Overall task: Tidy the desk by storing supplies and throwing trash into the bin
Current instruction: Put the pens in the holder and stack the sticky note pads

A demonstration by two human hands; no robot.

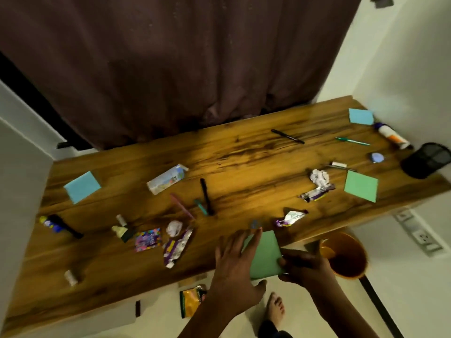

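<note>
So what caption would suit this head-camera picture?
Both hands hold a green notepad at the cluttered desk's near edge, orange bin alongside.

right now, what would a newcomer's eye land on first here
Both hands at the near edge of the wooden desk hold a green sticky pad, the left hand spread flat on it and the right hand gripping its corner. Beyond them pens, crumpled wrappers and blue pads litter the desk, with an orange bin on the floor at right.

curtain [151,69] dark, hanging behind | wall sockets [418,234] right (white) | bare foot [275,307] on floor
</note>
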